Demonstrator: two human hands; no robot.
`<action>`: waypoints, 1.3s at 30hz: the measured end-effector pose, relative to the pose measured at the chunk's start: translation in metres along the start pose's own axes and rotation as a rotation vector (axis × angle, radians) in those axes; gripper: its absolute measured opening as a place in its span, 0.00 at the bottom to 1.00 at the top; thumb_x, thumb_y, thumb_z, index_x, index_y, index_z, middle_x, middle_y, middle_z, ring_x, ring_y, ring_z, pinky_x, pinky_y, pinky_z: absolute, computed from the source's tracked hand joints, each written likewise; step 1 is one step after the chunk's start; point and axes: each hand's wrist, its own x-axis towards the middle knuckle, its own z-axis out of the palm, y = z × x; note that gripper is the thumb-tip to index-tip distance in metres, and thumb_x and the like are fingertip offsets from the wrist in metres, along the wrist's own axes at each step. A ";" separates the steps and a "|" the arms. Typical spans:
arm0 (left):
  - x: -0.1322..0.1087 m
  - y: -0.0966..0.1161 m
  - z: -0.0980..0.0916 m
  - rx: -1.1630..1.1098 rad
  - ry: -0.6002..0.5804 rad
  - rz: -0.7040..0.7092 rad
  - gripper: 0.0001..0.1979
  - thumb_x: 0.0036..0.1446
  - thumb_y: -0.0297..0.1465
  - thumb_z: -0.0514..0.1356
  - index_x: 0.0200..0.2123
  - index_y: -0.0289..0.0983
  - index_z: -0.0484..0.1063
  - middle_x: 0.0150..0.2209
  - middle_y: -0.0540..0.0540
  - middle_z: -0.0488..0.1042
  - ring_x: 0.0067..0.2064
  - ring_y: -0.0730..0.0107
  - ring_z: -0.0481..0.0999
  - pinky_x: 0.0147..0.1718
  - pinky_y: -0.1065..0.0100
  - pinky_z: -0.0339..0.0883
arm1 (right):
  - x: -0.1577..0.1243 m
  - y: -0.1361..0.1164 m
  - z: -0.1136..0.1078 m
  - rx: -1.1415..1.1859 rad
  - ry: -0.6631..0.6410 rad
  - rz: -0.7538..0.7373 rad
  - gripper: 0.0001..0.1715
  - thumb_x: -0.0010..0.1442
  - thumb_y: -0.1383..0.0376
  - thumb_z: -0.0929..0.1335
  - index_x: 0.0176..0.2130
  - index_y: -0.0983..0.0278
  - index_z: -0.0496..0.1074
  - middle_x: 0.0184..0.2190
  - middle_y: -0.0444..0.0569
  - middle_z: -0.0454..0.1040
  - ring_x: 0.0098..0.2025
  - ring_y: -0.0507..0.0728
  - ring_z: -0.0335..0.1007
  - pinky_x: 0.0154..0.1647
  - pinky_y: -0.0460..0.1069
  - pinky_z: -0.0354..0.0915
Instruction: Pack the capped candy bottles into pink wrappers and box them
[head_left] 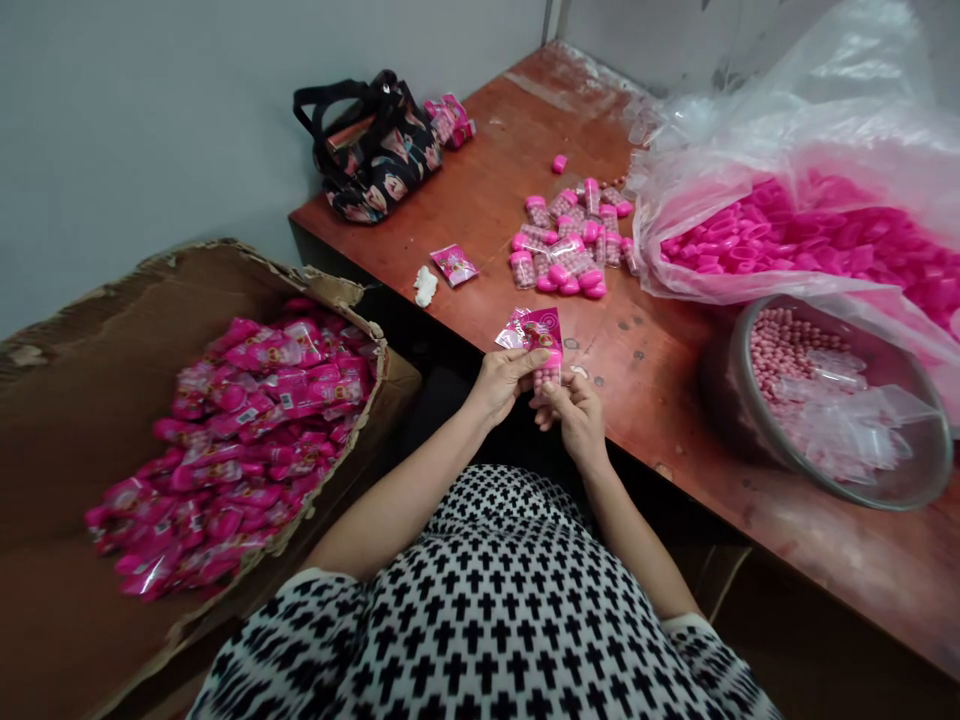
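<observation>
Fingers (556, 392) pinched — pink packet (541, 330)

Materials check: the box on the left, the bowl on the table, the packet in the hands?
Big brown box: corrugated cardboard, matte, going by its torn, frayed rim. Round grey bowl: probably metal, with a dull sheen on a thin rim. Small pink packet, held by left hand and right hand: glossy printed plastic film, crinkled and reflective.

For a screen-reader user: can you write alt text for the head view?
Both hands, left hand and right hand, hold a pink packet with a small bottle at a brown table. A cardboard box of packets sits left; a bowl of pink beads sits right.
</observation>
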 end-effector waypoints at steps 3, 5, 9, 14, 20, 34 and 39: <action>0.000 0.004 -0.001 0.058 0.003 0.004 0.12 0.39 0.33 0.70 0.22 0.29 0.74 0.20 0.47 0.72 0.22 0.77 0.70 0.25 0.72 0.66 | 0.002 -0.001 -0.002 0.062 -0.027 0.033 0.16 0.53 0.54 0.69 0.35 0.63 0.65 0.21 0.40 0.73 0.16 0.48 0.66 0.13 0.42 0.62; -0.002 0.004 0.001 0.081 0.024 0.011 0.12 0.39 0.33 0.69 0.22 0.29 0.75 0.21 0.47 0.73 0.23 0.76 0.70 0.26 0.71 0.66 | 0.002 -0.002 -0.003 -0.010 0.024 -0.023 0.16 0.52 0.55 0.70 0.36 0.63 0.66 0.21 0.40 0.73 0.16 0.47 0.66 0.14 0.41 0.62; -0.008 0.001 0.007 0.080 0.064 0.031 0.13 0.39 0.36 0.69 0.21 0.30 0.74 0.21 0.46 0.73 0.22 0.75 0.70 0.24 0.71 0.65 | 0.003 -0.003 -0.001 -0.023 0.032 -0.042 0.14 0.53 0.56 0.69 0.35 0.63 0.67 0.20 0.39 0.73 0.15 0.46 0.63 0.12 0.40 0.58; -0.011 -0.005 0.006 0.138 0.078 0.061 0.14 0.41 0.37 0.67 0.21 0.30 0.74 0.17 0.49 0.70 0.18 0.78 0.65 0.19 0.72 0.59 | 0.006 0.003 -0.001 0.066 -0.028 0.029 0.15 0.54 0.54 0.68 0.33 0.63 0.65 0.20 0.40 0.73 0.14 0.47 0.62 0.11 0.41 0.55; -0.016 0.006 -0.008 0.435 0.015 0.117 0.12 0.45 0.37 0.65 0.24 0.32 0.76 0.22 0.49 0.75 0.23 0.72 0.72 0.27 0.69 0.67 | 0.025 -0.026 -0.025 -0.444 0.029 -0.177 0.22 0.50 0.49 0.69 0.37 0.63 0.71 0.34 0.50 0.76 0.31 0.54 0.71 0.31 0.48 0.67; -0.018 0.008 -0.007 0.252 0.043 0.062 0.13 0.45 0.38 0.65 0.24 0.31 0.75 0.21 0.48 0.74 0.22 0.74 0.71 0.26 0.70 0.67 | 0.042 -0.028 -0.006 -0.256 0.243 -0.377 0.14 0.55 0.56 0.68 0.38 0.62 0.71 0.38 0.47 0.73 0.38 0.52 0.69 0.40 0.48 0.66; -0.009 0.008 -0.004 -0.054 0.139 0.077 0.15 0.41 0.36 0.68 0.27 0.30 0.74 0.25 0.48 0.74 0.27 0.76 0.72 0.32 0.71 0.67 | 0.008 -0.008 0.002 -0.024 0.017 -0.053 0.18 0.52 0.55 0.70 0.40 0.62 0.70 0.34 0.46 0.76 0.29 0.52 0.73 0.31 0.49 0.72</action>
